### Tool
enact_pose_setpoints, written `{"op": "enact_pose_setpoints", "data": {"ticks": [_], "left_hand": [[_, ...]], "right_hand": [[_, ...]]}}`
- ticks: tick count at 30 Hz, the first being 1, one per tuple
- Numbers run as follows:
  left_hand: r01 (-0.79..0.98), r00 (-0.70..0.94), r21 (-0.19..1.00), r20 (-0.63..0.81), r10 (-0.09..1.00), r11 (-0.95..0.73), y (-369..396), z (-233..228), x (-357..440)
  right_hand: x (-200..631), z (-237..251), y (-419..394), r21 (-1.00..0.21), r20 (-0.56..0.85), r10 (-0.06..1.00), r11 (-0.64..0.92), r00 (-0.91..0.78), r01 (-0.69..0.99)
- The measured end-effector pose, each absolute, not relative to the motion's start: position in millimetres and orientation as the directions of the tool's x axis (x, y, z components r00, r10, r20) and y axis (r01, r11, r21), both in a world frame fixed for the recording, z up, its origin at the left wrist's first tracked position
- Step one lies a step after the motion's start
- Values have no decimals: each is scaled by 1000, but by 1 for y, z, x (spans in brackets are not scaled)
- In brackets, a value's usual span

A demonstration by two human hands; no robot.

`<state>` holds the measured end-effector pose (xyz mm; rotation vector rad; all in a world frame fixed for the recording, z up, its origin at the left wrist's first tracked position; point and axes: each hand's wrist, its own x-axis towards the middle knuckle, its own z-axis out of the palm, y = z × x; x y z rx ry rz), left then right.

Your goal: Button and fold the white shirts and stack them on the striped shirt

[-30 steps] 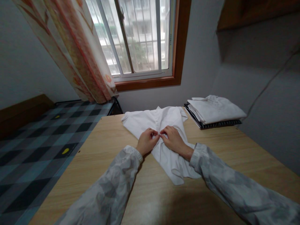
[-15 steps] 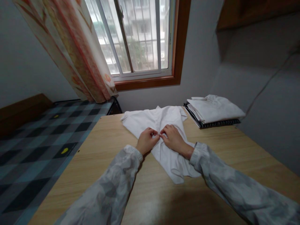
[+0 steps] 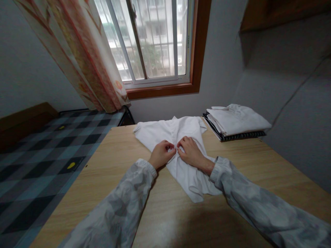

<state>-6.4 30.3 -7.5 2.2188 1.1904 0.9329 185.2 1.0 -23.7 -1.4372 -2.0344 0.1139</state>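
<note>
A white shirt lies spread on the wooden table, collar toward the window. My left hand and my right hand meet over the shirt's front placket, fingertips pinching the cloth where the two front edges join. Both hands rest on the fabric, knuckles up. What sits between the fingertips is too small to make out. Both arms wear pale grey patterned sleeves.
A stack of folded clothes, white on top with a dark striped piece beneath, sits at the table's far right by the wall. A bed with a checked cover stands left of the table. A window and patterned curtain are behind.
Both hands stay pinched together at the shirt front; only a tiny shift of the view.
</note>
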Motion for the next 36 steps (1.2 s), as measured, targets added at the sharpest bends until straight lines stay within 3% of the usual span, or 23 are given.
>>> {"op": "enact_pose_setpoints", "data": {"ticks": [11, 18, 32, 36], "left_hand": [[530, 368, 697, 325, 871, -484, 30, -6, -6], [274, 250, 913, 237, 939, -303, 27, -11, -3], [138, 121, 977, 145, 982, -161, 27, -8, 5], [148, 110, 974, 155, 982, -170, 28, -11, 4]], "right_hand": [[188, -31, 4, -492, 489, 855, 431, -170, 756], [185, -23, 0, -548, 561, 825, 433, -69, 716], [183, -13, -7, -498, 588, 802, 462, -106, 734], [181, -11, -9, -421, 601, 785, 471, -150, 775]]}}
